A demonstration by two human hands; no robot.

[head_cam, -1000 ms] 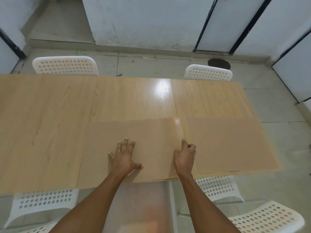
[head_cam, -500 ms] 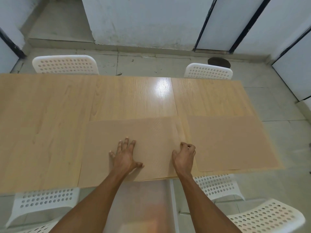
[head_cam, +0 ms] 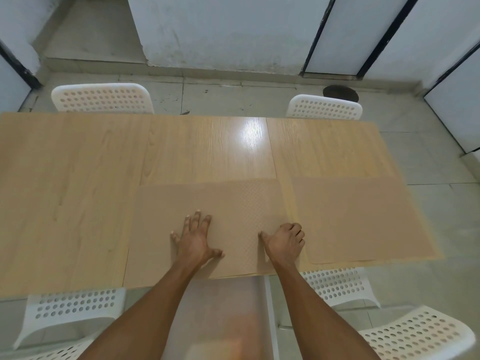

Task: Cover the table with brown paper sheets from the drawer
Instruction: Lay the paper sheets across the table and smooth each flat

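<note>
Two sheets down so far, both along the near edge of the surface (head_cam: 78, 178). The right sheet (head_cam: 363, 219) lies flat at the right end, near corner just over the edge. The middle sheet (head_cam: 207, 203) sits just beside it with a thin strip of bare wood between them. The left hand (head_cam: 194, 240) is spread open, palm flat on the middle sheet, pinning it. The right hand (head_cam: 285, 241) rests at that sheet's right edge with fingers curled under; I can't tell if it's pinching the paper or just nudging it. The whole far half and the left end are uncovered, so I'd say well under halfway. The drawer (head_cam: 220, 320) below looks open; can't make out what's left in it.
</note>
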